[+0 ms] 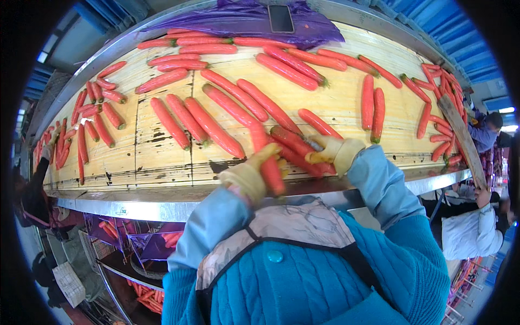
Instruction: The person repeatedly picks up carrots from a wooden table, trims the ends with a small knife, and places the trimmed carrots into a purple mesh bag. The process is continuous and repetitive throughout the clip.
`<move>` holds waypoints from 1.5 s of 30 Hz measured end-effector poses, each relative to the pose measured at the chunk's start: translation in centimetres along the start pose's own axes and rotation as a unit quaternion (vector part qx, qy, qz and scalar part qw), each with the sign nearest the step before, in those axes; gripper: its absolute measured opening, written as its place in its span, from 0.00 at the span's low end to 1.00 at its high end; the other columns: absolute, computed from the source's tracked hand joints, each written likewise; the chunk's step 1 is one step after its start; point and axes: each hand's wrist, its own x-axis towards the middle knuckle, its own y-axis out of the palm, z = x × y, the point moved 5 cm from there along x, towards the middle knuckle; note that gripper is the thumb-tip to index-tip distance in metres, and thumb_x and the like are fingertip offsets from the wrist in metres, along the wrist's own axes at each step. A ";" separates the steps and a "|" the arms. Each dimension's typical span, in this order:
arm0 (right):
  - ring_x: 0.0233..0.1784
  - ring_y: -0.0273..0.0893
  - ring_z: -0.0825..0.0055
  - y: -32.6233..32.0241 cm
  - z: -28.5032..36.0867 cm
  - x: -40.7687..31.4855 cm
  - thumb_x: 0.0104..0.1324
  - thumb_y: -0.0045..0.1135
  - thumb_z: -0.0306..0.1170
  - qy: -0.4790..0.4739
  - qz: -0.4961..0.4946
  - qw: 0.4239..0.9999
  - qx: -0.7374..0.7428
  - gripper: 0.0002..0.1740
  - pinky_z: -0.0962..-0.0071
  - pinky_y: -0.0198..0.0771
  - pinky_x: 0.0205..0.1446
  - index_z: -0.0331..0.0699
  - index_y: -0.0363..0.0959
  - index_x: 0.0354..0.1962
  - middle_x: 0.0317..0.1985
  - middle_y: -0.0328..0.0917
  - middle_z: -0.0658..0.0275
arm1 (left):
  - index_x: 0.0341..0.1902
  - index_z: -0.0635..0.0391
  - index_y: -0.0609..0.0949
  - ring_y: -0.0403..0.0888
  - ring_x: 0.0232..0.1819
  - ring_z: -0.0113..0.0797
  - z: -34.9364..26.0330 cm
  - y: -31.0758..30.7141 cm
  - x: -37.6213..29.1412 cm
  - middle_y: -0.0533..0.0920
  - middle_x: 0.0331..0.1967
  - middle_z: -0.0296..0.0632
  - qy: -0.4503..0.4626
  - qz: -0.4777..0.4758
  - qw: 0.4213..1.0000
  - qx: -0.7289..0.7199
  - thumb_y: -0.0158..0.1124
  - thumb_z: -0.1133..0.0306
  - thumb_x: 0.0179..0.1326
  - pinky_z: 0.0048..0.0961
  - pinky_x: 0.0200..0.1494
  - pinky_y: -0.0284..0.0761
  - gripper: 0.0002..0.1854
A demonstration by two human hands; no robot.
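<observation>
My left hand, in a yellowish rubber glove, is closed around a carrot that is blurred and points down over the table's near edge. To its right my right hand, gloved alike, grips a carrot near its lower end; a small metallic thing, too unclear to name, shows by its fingers. More carrots lie under and between both hands. Three carrots lie slanted left of my left hand, and a long carrot lies just beyond the hands.
Carrots lie over the wooden tabletop, with piles at both ends. A phone rests on purple plastic at the far side. A wooden board crosses the right end, held by a co-worker's hand. Another co-worker reaches in at left.
</observation>
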 end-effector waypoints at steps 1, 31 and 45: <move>0.53 0.78 0.70 1.2 0.6 0.8 0.68 0.68 0.36 -0.015 0.013 0.995 0.095 0.30 0.71 0.73 0.59 0.35 0.69 0.64 0.54 0.81 0.62 | 0.67 0.55 0.75 0.80 0.61 0.51 0.2 0.4 1.1 0.82 0.57 0.48 -0.026 0.014 1.000 -0.009 0.74 0.58 0.63 0.52 0.65 0.78 0.31; 0.50 0.80 0.77 33.4 43.4 10.8 0.77 0.56 0.40 -0.147 0.443 0.866 0.177 0.30 0.75 0.76 0.44 0.41 0.61 0.72 0.60 0.78 0.63 | 0.71 0.56 0.72 0.76 0.67 0.48 2.2 -44.4 -33.7 0.77 0.66 0.48 0.518 -0.340 0.694 -0.367 0.62 0.60 0.73 0.49 0.72 0.70 0.27; 0.66 0.74 0.50 12.6 22.2 15.6 0.56 0.61 0.23 -0.399 -0.168 0.838 -0.332 0.27 0.58 0.71 0.71 0.40 0.78 0.56 0.60 0.77 0.53 | 0.75 0.67 0.65 0.67 0.75 0.50 -15.7 -38.3 -33.0 0.68 0.74 0.56 0.680 -0.202 0.693 -0.132 0.50 0.60 0.80 0.41 0.78 0.66 0.29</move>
